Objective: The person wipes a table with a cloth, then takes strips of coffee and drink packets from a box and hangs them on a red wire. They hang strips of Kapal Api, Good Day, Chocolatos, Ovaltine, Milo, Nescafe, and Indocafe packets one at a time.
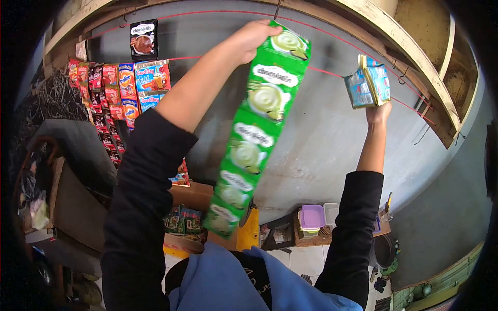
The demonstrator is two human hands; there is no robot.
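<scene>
My left hand is closed on the top end of a strip of green Chocolatos drink sachets, raised to a red string by a metal hook. The strip of several joined sachets hangs down at a slant, its lower end slightly blurred. Off to the right, my right hand grips a folded bundle of light blue drink sachets from below, beside the lower red string. Most of the fingers on that hand are hidden behind the bundle.
At left, strips of GoodDay sachets and others hang on the string, below a dark Chocolatos sachet. A cardboard box with green packets sits below. Purple-lidded containers stand lower right. A wooden beam curves overhead with hooks.
</scene>
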